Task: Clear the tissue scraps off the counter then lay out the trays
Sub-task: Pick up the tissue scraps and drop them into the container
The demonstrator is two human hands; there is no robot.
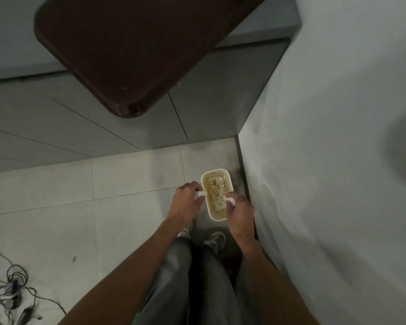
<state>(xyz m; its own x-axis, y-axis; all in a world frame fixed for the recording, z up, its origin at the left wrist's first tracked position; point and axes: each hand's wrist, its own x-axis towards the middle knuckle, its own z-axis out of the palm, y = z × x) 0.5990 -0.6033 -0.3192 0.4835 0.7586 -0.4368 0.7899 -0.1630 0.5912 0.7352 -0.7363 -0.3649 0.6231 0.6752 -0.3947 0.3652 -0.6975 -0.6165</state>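
Here we are low over the floor: our left hand point(188, 200) pinches a crumpled white tissue scrap point(200, 195) at the bin's left rim, and our right hand point(240, 212) has its fingers curled round a second white tissue scrap point(231, 201) over the near right side. Both wads sit right at the small cream rectangular bin point(217, 216), which already holds crumpled paper. To do this well, we'd bring each scrap fully inside the rim before letting go, the left one especially, since it looks to sit on the edge and could tumble onto the pale floor tiles point(127, 184). The bin is tucked into a corner, close beside the pale painted wall point(326, 137) on our right and near the grey cabinet front point(80, 118), so our right elbow has little room; the open floor lies to our left. Above, the dark brown rounded-corner plastic tray point(131, 50) overhangs the grey counter point(10, 43), so we should rise carefully under it. A tangle of black cables point(12, 292) lies well apart, behind and left.
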